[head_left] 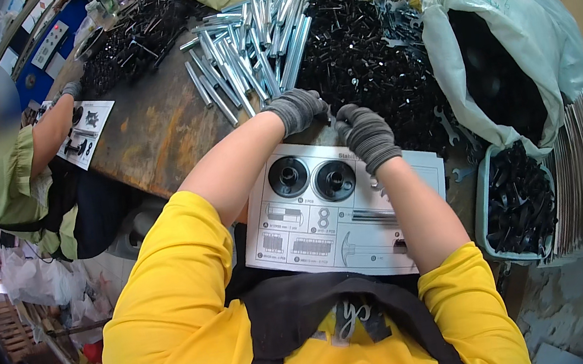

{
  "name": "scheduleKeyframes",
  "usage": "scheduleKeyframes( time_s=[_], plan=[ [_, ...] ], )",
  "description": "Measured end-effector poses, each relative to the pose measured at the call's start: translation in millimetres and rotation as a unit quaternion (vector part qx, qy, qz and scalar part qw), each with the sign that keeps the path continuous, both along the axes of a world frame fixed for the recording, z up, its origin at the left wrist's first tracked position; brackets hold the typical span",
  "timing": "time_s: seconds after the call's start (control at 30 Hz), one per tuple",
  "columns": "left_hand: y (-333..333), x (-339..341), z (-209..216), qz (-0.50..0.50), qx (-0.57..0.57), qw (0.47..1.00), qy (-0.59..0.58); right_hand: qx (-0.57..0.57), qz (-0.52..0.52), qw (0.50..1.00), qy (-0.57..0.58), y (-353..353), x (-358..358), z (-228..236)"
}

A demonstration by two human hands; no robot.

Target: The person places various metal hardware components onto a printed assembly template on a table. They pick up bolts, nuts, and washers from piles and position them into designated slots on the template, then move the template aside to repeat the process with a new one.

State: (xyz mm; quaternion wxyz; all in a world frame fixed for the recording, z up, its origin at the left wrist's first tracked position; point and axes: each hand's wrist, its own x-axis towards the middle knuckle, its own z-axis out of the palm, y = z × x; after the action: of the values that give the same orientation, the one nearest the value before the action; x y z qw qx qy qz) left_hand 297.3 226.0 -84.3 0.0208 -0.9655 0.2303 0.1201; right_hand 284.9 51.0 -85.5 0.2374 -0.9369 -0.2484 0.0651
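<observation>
Grey knit gloves cover both hands, which nearly meet above the far edge of a printed parts sheet (291, 253). My left hand (298, 111) is closed, its fingertips together by a tiny shiny bit I cannot name. Curled in as well, my right hand (368, 139) faces it; what its fingers hold is hidden. Two black round flanged discs (289, 176) rest side by side on the sheet's upper left. Thin metal rods (370, 215) lie partly under my right forearm. Just beyond the hands spreads a heap of small black parts (355, 52).
Silver metal tubes (242, 54) are piled beyond my left hand. At the right stand a white sack (452, 45) of black parts, a pale bin (490, 227), open-end wrenches (446, 125) and stacked cardboard (577, 177). A co-worker (25, 161) works at the left.
</observation>
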Motion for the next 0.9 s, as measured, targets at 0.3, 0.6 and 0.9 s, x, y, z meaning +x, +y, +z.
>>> scheduleKeyframes(
  time_s=[0.3,0.6,0.9],
  plan=[
    [-5,-3,1,0.102,-0.046,0.994,0.007,0.263,-0.071,0.950,0.150,-38,-41,0],
    [-31,-14,-6,0.103,0.023,0.994,-0.021,0.273,-0.008,0.943,0.188,-34,-92,13],
    [43,-185,18,-0.012,-0.307,0.951,0.022,0.008,0.163,0.980,0.112,-7,-153,0]
  ],
)
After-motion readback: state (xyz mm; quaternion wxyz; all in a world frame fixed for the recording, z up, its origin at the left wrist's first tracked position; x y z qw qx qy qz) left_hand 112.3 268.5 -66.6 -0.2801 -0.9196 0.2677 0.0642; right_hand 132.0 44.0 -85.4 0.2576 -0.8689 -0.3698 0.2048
